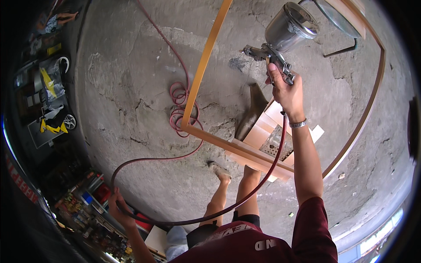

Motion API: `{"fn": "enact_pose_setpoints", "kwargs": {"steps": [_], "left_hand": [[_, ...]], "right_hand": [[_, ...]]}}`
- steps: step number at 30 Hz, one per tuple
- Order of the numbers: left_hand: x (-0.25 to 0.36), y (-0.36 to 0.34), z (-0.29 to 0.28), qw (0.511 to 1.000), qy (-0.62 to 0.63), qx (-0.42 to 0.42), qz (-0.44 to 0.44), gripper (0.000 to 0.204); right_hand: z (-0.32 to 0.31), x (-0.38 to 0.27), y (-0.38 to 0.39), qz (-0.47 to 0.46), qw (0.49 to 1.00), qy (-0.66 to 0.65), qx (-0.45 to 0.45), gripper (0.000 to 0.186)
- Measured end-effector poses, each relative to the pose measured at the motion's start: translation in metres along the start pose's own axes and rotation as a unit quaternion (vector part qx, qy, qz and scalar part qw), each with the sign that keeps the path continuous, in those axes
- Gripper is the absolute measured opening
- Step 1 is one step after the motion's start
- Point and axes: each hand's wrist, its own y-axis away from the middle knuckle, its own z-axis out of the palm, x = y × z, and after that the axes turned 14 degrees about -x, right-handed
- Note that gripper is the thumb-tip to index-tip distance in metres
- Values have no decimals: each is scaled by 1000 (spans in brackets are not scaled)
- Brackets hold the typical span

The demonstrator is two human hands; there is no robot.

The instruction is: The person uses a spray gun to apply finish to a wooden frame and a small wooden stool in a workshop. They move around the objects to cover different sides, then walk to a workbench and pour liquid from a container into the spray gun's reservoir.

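In the head view my right hand (285, 90) grips a metal spray gun (269, 57) by its handle, with a large silver cup (291, 26) on top. A dark red hose (274, 166) hangs from the gun and loops down to my left hand (120, 206), whose fingers close round it at lower left. Below the gun lies a large rectangular wooden frame (205, 57), orange-brown, resting partly on pale wooden pieces (258, 131) on a low support. A perforated metal plate (274, 144) shows among those pieces. My legs and feet are just beyond its lower edge.
Coils of red hose (177, 96) lie on the cracked concrete floor (114, 79) left of the frame. A stool (340, 22) stands at upper right. Along the left are yellow vehicle panels (55, 125), shelves of small goods (81, 204) and, at top left, part of a person (63, 19).
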Motion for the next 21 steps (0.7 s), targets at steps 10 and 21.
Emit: {"fn": "enact_pose_setpoints", "kwargs": {"steps": [10, 21], "left_hand": [[-36, 41, 5, 999, 34, 13, 18, 30], [-62, 82, 11, 997, 81, 3, 1, 24]], "right_hand": [[49, 15, 86, 31, 999, 6, -37, 47], [94, 20, 167, 44, 991, 54, -115, 40]]}}
